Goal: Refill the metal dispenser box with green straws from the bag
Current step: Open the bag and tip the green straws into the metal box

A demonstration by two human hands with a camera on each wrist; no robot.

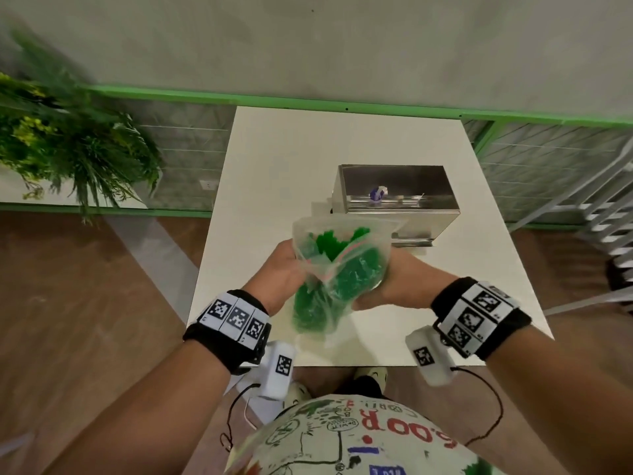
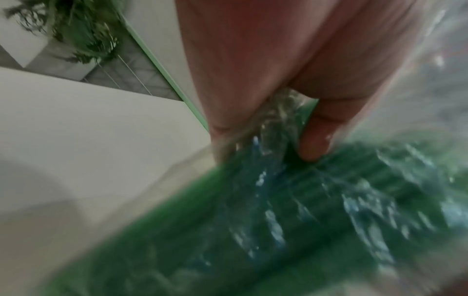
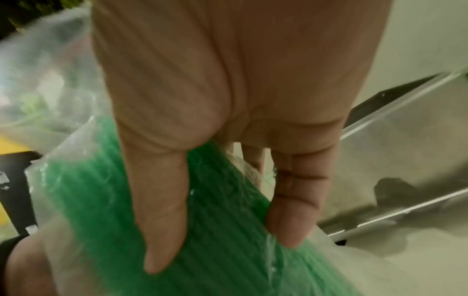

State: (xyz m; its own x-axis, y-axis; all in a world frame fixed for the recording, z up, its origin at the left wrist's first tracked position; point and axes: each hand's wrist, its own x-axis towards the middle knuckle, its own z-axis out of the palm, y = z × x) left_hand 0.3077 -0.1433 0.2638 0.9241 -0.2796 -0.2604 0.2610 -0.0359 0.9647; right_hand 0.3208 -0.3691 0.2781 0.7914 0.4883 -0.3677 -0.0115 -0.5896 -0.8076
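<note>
Both hands — left hand (image 1: 279,274) and right hand (image 1: 399,286) — grasp the clear plastic bag (image 1: 310,234) of green straws (image 1: 356,274) (mouth open) with fingers curled, the lidded rectangular metal dispenser box (image 1: 397,190) at 1 o'clock.

L wrist view: bag (image 2: 291,210) blurred

A white square surface (image 1: 274,159) carries one thing: a metal box (image 1: 394,197), resting right of the surface's middle. The box's lid is shut, with a small blue-and-white knob (image 1: 377,193) on top. Around the surface is a brown wooden floor (image 1: 68,286).
</note>
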